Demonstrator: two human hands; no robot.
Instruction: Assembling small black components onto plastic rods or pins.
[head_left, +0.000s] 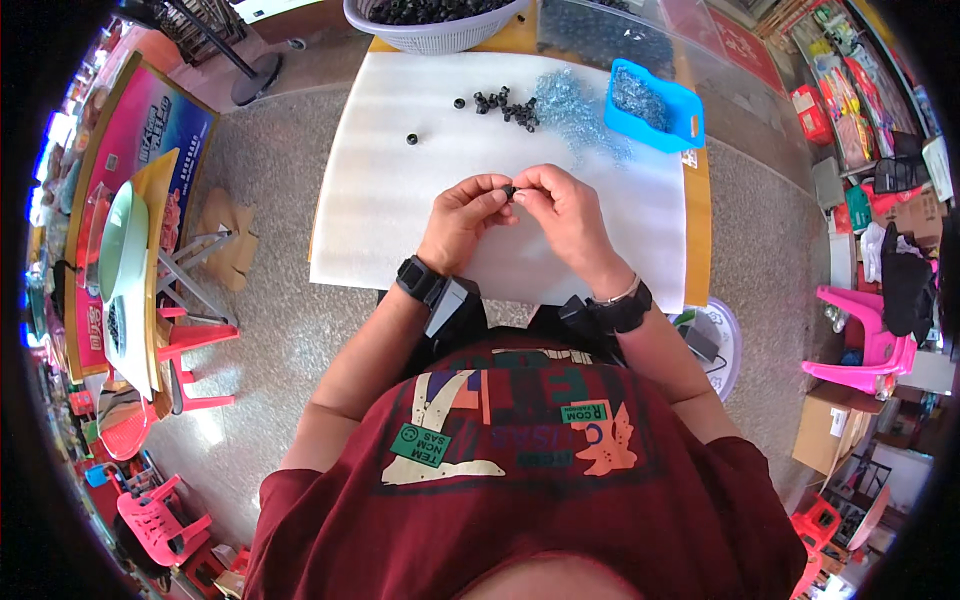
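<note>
Over the middle of the white-covered table, my left hand (465, 215) and my right hand (563, 212) meet fingertip to fingertip. Between them is a small black part (509, 191), pinched from both sides and mostly hidden by the fingers. Beyond my hands lies a loose cluster of similar small black parts (512, 108), with a single black ring-like piece (412, 139) off to the left. To the right of the cluster spreads a heap of tiny clear bluish pieces (575, 112). More of these pieces fill part of a blue plastic tray (680, 133) at the table's far right.
At the far edge stands a pale slotted basket (430, 38) full of black parts, beside a clear bin (610, 45) of dark pieces. A side table with a green basin (122, 240) is at left. Pink stools (862, 340) and crowded shelves line the right.
</note>
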